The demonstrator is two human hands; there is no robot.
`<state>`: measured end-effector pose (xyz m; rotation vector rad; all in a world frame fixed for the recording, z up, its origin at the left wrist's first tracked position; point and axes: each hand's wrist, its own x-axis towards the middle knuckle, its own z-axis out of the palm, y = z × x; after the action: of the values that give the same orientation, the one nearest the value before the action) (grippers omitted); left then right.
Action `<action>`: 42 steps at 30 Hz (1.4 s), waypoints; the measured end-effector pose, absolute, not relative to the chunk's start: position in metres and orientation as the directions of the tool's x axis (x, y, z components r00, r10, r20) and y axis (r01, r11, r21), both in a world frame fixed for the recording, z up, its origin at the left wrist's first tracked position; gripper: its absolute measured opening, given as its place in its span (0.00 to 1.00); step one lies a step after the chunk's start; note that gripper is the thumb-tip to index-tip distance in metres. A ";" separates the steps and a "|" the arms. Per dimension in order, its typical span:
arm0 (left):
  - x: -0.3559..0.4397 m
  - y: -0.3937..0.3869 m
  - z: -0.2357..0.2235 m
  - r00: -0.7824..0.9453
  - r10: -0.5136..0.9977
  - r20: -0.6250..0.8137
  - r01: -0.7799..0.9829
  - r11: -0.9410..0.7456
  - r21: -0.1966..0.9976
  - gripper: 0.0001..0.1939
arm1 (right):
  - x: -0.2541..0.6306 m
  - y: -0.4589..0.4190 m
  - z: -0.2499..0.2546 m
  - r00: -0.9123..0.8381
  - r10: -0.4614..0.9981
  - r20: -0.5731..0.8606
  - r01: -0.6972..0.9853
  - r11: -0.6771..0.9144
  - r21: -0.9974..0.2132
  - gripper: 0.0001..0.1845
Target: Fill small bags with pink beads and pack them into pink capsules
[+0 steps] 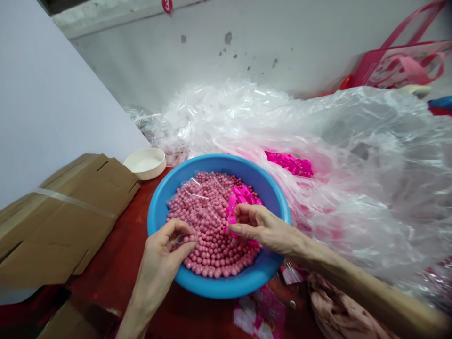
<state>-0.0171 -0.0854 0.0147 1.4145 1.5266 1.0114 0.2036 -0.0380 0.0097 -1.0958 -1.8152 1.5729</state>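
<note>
A blue basin (219, 292) is filled with round pink beads (208, 256). Several clear plastic pieces (197, 188) lie over the beads at the back left, and bright pink plastic pieces (243, 193) are heaped at the right. Over the basin's front left, my left hand (164, 249) is closed, with thumb and forefinger around a clear plastic piece (181, 238) that looks like a short tube. My right hand (256, 226), at the basin's right side, pinches a bright pink plastic piece (231, 219) between thumb and fingers.
Flattened cardboard boxes (84, 207) lie left of the basin, near a white round lid (145, 165). Clear plastic tubes (212, 103) pile up behind. A large clear bag (353, 188) with pink pieces (291, 164) fills the right. Printed pink packaging (261, 310) lies in front.
</note>
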 end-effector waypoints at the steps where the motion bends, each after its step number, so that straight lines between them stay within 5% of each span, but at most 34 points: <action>1: -0.019 -0.083 0.013 -0.064 0.998 -0.007 0.459 0.036 0.888 0.04 | 0.202 -0.035 0.008 -0.528 0.842 -0.114 0.285 0.049 -0.957 0.12; 8: -0.028 -0.076 0.009 0.090 0.976 0.199 0.903 -0.164 0.398 0.07 | 0.183 -0.021 -0.002 -0.440 0.898 -0.001 0.539 0.263 -0.800 0.11; 19: -0.015 -0.073 0.012 0.184 0.968 0.172 0.981 -0.169 -0.097 0.02 | 0.186 -0.005 0.002 -0.283 0.954 0.099 0.772 0.287 -0.567 0.06; 25: -0.015 -0.070 0.013 0.196 0.953 0.230 0.981 -0.191 -0.045 0.07 | 0.180 0.004 -0.002 -0.393 0.912 0.120 0.777 0.399 -0.487 0.08; 32: -0.018 -0.070 0.005 0.258 0.833 0.490 0.934 -0.345 0.096 0.07 | 0.177 0.000 -0.016 -0.586 0.805 0.092 0.700 0.560 -0.443 0.05; 42: -0.010 -0.082 0.014 0.080 0.770 0.633 0.816 -0.415 0.402 0.05 | 0.199 0.004 0.000 -0.568 0.807 0.161 0.626 0.551 -0.552 0.10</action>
<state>-0.0104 -0.0816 0.0138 2.3490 1.7270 1.3130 0.1986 0.0036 0.0002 -1.1666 -2.3917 0.6224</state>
